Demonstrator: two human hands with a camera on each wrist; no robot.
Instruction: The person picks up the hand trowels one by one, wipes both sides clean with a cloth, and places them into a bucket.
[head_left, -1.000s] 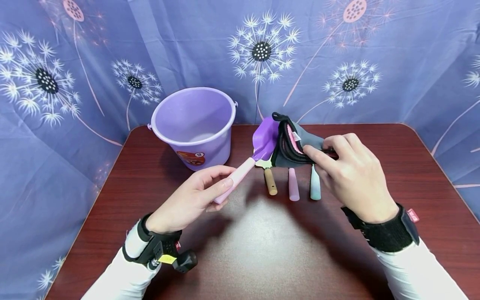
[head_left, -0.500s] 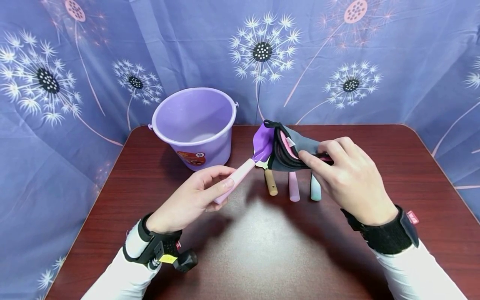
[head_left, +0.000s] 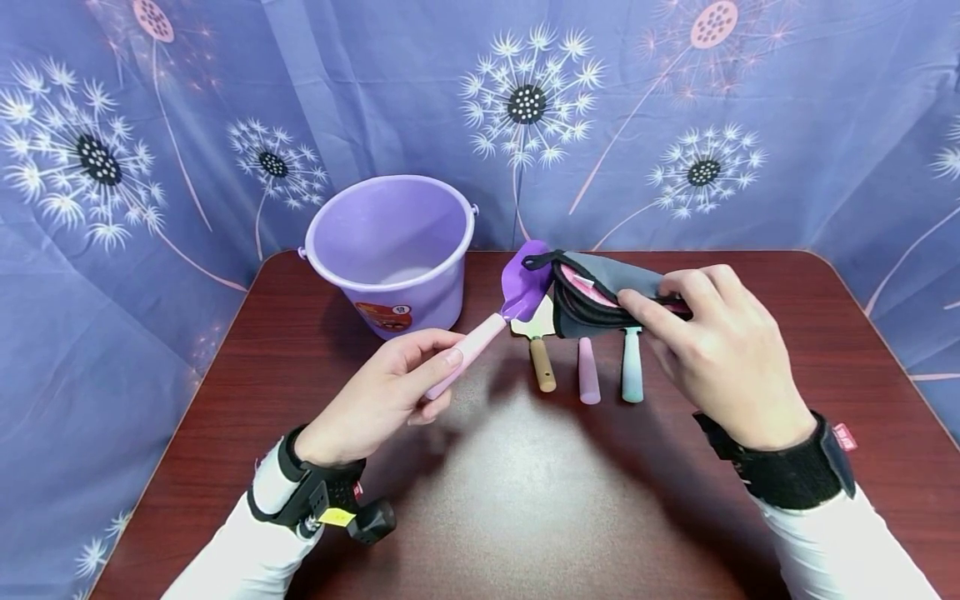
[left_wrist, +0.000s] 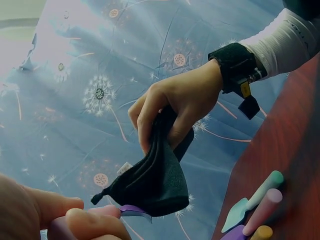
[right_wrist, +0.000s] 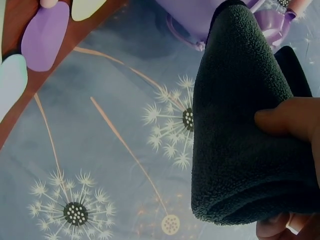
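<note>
My left hand grips the pink handle of a small garden trowel, its purple blade tilted up and away. My right hand pinches a folded grey cloth with black edging, a hanging loop and a pink layer inside. In the head view the cloth's loop end overlaps the edge of the trowel blade. Seen from the left wrist, the cloth hangs just above the blade and hides part of it. The right wrist view shows my thumb lying across the cloth's fuzzy side.
Behind the left hand stands a purple bucket. Below the cloth lie a wooden-handled tool with a cream blade, a pink-handled one and a mint one. A patterned blue curtain borders the table's back edge.
The cloth first shifts left and down over the blade, then back right, its outline flatter, uncovering more of the blade. The trowel tilts slightly; my left hand barely moves.
</note>
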